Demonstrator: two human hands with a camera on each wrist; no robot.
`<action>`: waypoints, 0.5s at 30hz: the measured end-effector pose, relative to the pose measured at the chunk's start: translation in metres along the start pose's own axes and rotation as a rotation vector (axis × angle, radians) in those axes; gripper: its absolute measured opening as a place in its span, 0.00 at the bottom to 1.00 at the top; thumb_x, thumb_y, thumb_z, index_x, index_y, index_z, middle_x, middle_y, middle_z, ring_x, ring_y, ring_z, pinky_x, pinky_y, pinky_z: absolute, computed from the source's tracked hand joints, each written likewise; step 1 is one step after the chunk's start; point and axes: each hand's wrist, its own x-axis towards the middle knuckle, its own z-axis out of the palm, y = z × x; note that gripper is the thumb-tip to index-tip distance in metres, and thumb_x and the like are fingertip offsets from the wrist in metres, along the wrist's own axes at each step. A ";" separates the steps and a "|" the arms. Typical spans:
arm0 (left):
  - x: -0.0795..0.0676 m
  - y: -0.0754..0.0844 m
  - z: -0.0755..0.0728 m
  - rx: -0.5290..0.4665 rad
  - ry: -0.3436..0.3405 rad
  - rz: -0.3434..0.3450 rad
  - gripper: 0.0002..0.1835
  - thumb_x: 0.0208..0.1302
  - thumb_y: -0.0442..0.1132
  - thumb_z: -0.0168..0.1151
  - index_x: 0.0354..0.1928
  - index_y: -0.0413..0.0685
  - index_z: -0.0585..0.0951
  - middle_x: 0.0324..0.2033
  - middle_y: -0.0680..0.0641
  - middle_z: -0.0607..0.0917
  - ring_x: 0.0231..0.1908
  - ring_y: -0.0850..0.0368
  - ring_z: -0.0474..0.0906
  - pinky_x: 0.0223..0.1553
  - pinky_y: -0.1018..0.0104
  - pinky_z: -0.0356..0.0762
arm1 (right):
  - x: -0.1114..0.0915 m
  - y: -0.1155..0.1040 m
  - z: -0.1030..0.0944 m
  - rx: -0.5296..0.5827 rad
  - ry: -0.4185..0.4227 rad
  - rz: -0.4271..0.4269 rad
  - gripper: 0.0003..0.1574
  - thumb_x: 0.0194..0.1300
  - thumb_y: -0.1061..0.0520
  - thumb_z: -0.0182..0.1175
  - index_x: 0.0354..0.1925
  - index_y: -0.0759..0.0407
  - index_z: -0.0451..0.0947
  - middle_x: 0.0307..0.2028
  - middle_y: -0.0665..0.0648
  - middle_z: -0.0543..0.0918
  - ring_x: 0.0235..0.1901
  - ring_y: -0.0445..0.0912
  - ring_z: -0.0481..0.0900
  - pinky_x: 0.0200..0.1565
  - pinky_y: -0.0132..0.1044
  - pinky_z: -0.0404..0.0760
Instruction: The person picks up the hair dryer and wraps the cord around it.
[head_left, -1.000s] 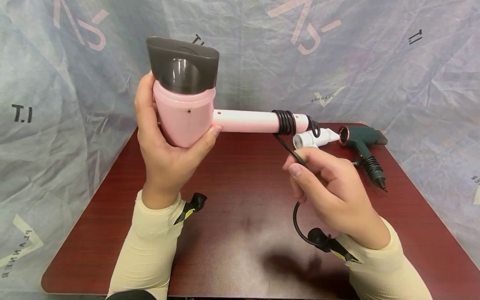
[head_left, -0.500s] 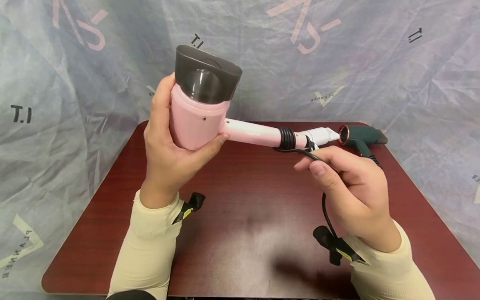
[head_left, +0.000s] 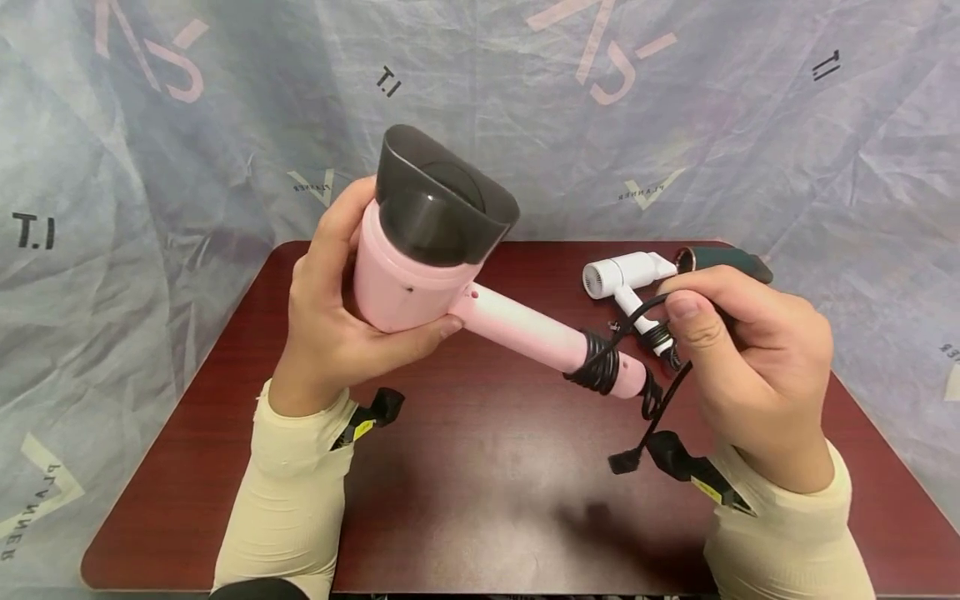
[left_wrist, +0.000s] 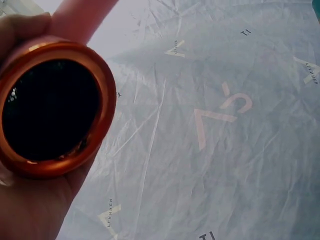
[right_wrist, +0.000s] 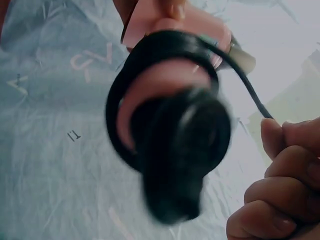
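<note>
A pink hair dryer (head_left: 521,329) with a dark, flattened nozzle (head_left: 442,221) is held above the table, its handle slanting down to the right. My left hand (head_left: 326,325) grips the dryer's barrel, thumb near the base of the handle. Seen from behind in the left wrist view, the dryer shows a copper-coloured ring (left_wrist: 109,107) round a black centre. Several turns of black cord (head_left: 600,367) wrap the handle's lower end. Between thumb and forefinger, my right hand (head_left: 765,367) pinches the cord's loose length. The plug (head_left: 624,461) dangles below that hand.
Farther back on the dark red table (head_left: 465,492) lie a white hair dryer (head_left: 622,273) and a dark green hair dryer (head_left: 723,260), the latter partly hidden by my right hand. A grey printed sheet (head_left: 480,108) hangs behind.
The pink dryer has moved right and down, its handle tilting from level to sloping. My right hand has shifted right with the cord, and the plug has come into sight below it.
</note>
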 end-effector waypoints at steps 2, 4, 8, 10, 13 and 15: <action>-0.001 -0.001 -0.001 -0.032 0.000 -0.002 0.50 0.33 0.32 0.82 0.64 0.24 0.70 0.49 0.35 0.86 0.48 0.44 0.82 0.56 0.56 0.78 | 0.001 0.001 0.000 0.000 -0.002 -0.008 0.09 0.63 0.74 0.63 0.28 0.84 0.78 0.18 0.53 0.74 0.20 0.37 0.66 0.25 0.24 0.62; -0.001 0.000 -0.001 -0.067 0.004 -0.001 0.50 0.32 0.32 0.82 0.63 0.23 0.70 0.50 0.34 0.85 0.48 0.43 0.81 0.56 0.56 0.77 | 0.002 0.003 0.001 -0.010 -0.008 -0.014 0.09 0.63 0.74 0.63 0.28 0.83 0.79 0.18 0.53 0.74 0.20 0.37 0.65 0.24 0.24 0.61; -0.001 0.003 0.001 -0.143 0.031 0.004 0.50 0.31 0.31 0.82 0.62 0.21 0.69 0.51 0.33 0.84 0.49 0.40 0.80 0.56 0.54 0.76 | 0.003 0.005 0.002 -0.005 -0.006 -0.006 0.09 0.63 0.75 0.62 0.27 0.83 0.79 0.17 0.52 0.74 0.18 0.36 0.64 0.23 0.25 0.59; -0.001 0.005 0.002 -0.181 0.040 -0.002 0.50 0.31 0.31 0.82 0.62 0.21 0.68 0.51 0.33 0.83 0.49 0.39 0.80 0.57 0.53 0.76 | 0.004 0.006 0.003 0.000 -0.007 0.002 0.09 0.63 0.75 0.61 0.27 0.83 0.78 0.18 0.52 0.74 0.19 0.36 0.64 0.23 0.25 0.59; -0.002 0.005 0.002 -0.230 0.044 -0.011 0.51 0.32 0.30 0.82 0.63 0.22 0.66 0.52 0.32 0.82 0.51 0.36 0.79 0.59 0.51 0.75 | 0.005 0.005 0.005 -0.022 -0.016 0.014 0.10 0.65 0.74 0.61 0.27 0.82 0.78 0.20 0.52 0.76 0.20 0.36 0.64 0.25 0.25 0.60; -0.003 0.004 0.002 -0.261 0.044 -0.018 0.52 0.32 0.30 0.83 0.64 0.24 0.66 0.53 0.32 0.82 0.51 0.34 0.78 0.60 0.50 0.75 | 0.006 0.005 0.006 -0.031 -0.027 0.024 0.11 0.66 0.72 0.61 0.27 0.82 0.78 0.22 0.52 0.77 0.22 0.37 0.66 0.27 0.25 0.62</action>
